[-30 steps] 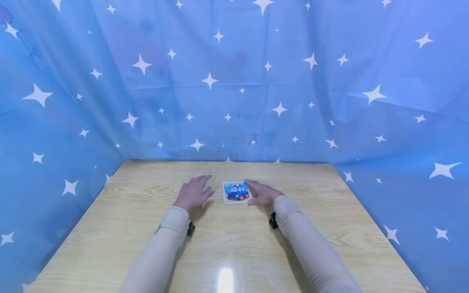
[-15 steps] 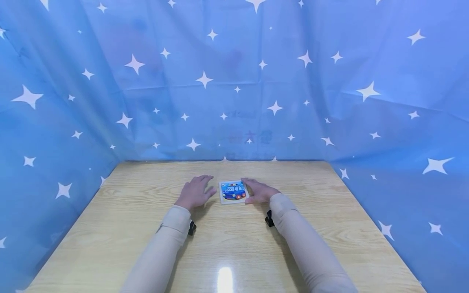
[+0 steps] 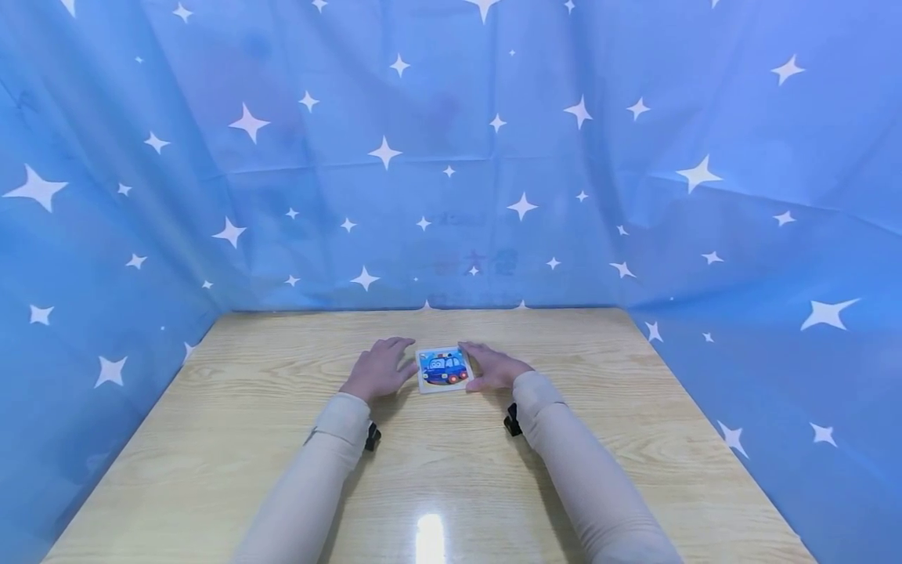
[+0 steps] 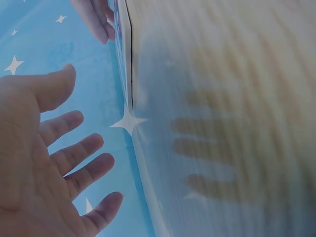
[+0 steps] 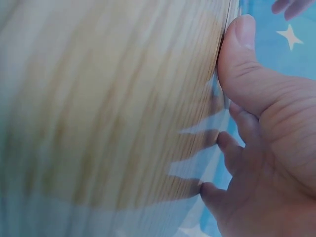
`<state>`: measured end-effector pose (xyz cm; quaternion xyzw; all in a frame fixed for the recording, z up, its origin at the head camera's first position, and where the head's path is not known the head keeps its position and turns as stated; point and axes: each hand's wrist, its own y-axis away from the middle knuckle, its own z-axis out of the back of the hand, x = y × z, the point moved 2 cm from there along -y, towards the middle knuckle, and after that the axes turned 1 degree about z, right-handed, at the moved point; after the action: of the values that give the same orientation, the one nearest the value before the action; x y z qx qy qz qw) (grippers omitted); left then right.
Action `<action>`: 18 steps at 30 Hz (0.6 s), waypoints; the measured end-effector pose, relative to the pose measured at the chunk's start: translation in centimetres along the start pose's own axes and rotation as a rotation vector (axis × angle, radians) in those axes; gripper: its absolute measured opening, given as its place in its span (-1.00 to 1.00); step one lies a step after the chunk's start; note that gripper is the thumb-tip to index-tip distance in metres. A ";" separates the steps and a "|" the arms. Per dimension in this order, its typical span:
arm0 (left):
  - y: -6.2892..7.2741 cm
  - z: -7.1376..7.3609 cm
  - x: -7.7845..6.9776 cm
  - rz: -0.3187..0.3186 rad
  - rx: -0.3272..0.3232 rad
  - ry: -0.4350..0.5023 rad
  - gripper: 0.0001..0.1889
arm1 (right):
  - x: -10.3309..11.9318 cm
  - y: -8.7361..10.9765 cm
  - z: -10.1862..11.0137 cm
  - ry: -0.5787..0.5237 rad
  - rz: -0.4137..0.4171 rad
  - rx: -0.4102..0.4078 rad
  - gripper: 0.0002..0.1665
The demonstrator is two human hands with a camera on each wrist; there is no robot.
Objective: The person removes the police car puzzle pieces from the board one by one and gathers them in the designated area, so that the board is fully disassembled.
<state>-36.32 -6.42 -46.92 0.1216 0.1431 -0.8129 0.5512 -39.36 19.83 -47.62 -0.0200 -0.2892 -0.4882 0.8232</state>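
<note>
A square tile point(image 3: 443, 369) printed with a blue cartoon car lies on the wooden surface point(image 3: 275, 356), midway between its side edges, nearer the far edge. The right hand point(image 3: 496, 368) has thumb and fingertips at the tile's right-hand corners; I cannot tell whether they grip. The left hand point(image 3: 380, 368), released, spreads just beside its left edge. Behind, a starry backdrop point(image 3: 317, 188) bears faint, unreadable characters point(image 3: 493, 262).
</note>
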 end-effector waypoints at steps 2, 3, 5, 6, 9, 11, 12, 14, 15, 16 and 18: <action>-0.2 -0.1 -0.1 0.002 0.010 -0.006 -0.39 | 0.0 0.0 0.0 0.008 -0.002 -0.005 0.19; -0.3 -0.2 -0.2 0.001 0.012 -0.009 -0.39 | 0.0 0.0 -0.1 0.009 -0.005 -0.007 0.20; -0.5 -0.4 -0.3 -0.004 0.012 -0.020 -0.39 | 0.0 0.0 -0.1 0.011 -0.007 -0.009 0.20; -0.6 -0.5 -0.3 -0.006 0.012 -0.024 -0.40 | 0.0 -0.1 -0.1 0.011 -0.009 -0.010 0.20; -1.0 -0.8 -0.4 -0.017 0.005 -0.029 -0.40 | -0.1 -0.2 0.0 0.015 -0.016 -0.010 0.18; -1.2 -1.0 -0.4 -0.020 0.004 -0.031 -0.40 | -0.2 -0.3 0.0 0.018 -0.016 -0.014 0.17; -1.3 -1.0 -0.5 -0.021 0.003 -0.032 -0.40 | -0.2 -0.3 -0.1 0.019 -0.016 -0.016 0.16; -1.5 -1.1 -0.6 -0.018 0.005 -0.039 -0.40 | -0.3 -0.4 -0.1 0.016 -0.014 -0.017 0.16; -1.6 -1.2 -0.6 -0.016 0.007 -0.045 -0.40 | -0.3 -0.4 -0.1 0.015 -0.015 -0.019 0.16; -1.7 -1.2 -0.6 -0.015 0.007 -0.053 -0.39 | -0.3 -0.4 -0.1 0.013 -0.012 -0.020 0.17; -1.9 -1.2 -0.8 -0.009 0.011 -0.066 -0.39 | -0.3 -0.4 0.0 0.015 -0.013 -0.018 0.17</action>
<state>-37.75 -4.67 -47.56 0.0970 0.1209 -0.8197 0.5514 -39.80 19.84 -47.91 -0.0220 -0.2785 -0.4961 0.8221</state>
